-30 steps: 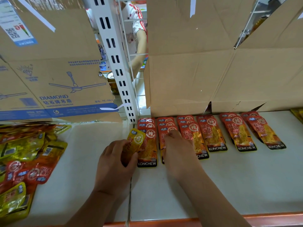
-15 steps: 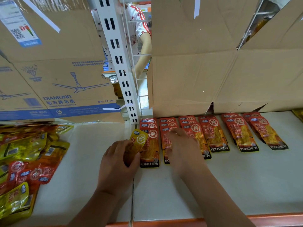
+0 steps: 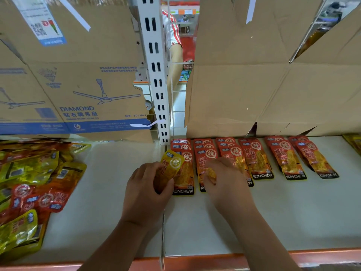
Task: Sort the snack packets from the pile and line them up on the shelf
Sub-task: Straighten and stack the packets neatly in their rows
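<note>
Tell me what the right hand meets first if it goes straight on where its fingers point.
Its fingers touch the second stack of red packets, so the right hand would slide up that stack first, then, depth unclear, likely meet the cardboard box behind.

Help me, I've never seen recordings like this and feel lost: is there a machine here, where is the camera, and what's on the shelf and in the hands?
No machine here: these are a person's two bare hands, filmed by one wide-angle camera worn on the head, looking forward and down. The left hand holds a yellow snack packet. The right hand lies on the row of red packets lined up on the white shelf; whether it pinches one is unclear. A mixed pile of yellow and red packets waits at the left. Behind stand cardboard boxes.
</note>
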`<state>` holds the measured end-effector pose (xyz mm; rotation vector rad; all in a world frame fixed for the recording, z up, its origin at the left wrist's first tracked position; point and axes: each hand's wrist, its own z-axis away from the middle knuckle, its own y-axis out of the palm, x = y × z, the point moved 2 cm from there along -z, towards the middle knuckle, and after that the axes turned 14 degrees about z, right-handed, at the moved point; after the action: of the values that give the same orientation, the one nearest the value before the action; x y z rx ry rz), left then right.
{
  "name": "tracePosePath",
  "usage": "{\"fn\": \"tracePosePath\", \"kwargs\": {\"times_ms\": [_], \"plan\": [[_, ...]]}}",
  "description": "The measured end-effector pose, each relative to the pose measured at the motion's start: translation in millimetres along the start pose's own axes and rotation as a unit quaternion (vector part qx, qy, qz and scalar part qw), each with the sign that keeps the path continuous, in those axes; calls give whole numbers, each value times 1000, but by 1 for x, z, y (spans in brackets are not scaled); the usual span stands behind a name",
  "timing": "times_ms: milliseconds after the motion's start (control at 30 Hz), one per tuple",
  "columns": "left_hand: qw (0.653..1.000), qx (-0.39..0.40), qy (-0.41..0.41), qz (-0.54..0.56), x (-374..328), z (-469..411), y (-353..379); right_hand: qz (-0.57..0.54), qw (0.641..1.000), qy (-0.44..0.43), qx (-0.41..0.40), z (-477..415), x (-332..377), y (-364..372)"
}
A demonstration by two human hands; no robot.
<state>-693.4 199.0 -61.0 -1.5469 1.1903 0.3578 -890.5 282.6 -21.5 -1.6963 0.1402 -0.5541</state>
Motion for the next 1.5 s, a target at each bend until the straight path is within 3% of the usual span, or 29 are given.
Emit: {"fn": "tracePosePath", "kwargs": {"times_ms": [233,433,733,1067,1267,1500], "plan": [[999,17,-5,46,-2,3,-6,40,998,36,11,30,-2,-23],[994,22,58,87,-13,6,-14,71,993,96,5,71,-20,-47],[970,78,140,183,-115,26,24,54,988,145,-13,107,-65,-83],[953,153,137,221,-262,76,166,34,981,178,-65,168,-234,-149],[962,147,103,206,-347,108,260,27,981,180,-75,200,-357,-196],[972,106,45,203,-399,116,315,26,988,130,-76,202,-423,-228]]}}
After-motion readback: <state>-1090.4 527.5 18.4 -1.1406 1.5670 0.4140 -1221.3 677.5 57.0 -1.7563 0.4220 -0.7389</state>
